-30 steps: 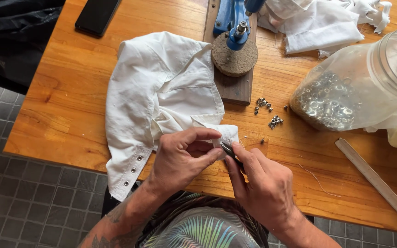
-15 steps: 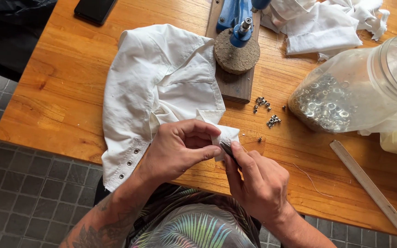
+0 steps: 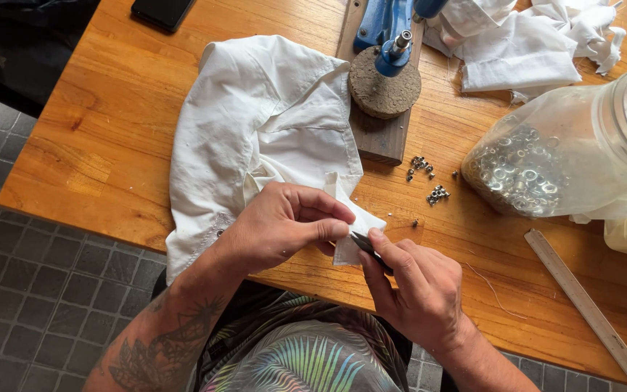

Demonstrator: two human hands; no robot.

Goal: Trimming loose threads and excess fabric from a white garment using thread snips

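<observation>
A white shirt [image 3: 255, 123] lies spread on the wooden table [image 3: 103, 138]. My left hand [image 3: 284, 221] pinches a corner of the white cloth [image 3: 353, 218] at the table's front edge. My right hand [image 3: 419, 287] grips a small dark metal tool [image 3: 366, 245] whose tip meets that cloth corner, right against my left fingertips. Both hands are touching at the cloth. The tool's tip is partly hidden by fingers.
A blue hand press [image 3: 393, 33] stands on a cork disc [image 3: 384, 81] and wooden block behind the shirt. Loose metal eyelets [image 3: 429, 181] lie beside a tipped clear jar [image 3: 567, 152] full of them. A wooden ruler [image 3: 589, 308], white cloth scraps [image 3: 524, 43] and a dark phone [image 3: 160, 11] are around.
The hands stay pinched together on the cloth corner. The view has drifted slightly, so the table items sit a little higher in the frame; the fingers have shifted only slightly.
</observation>
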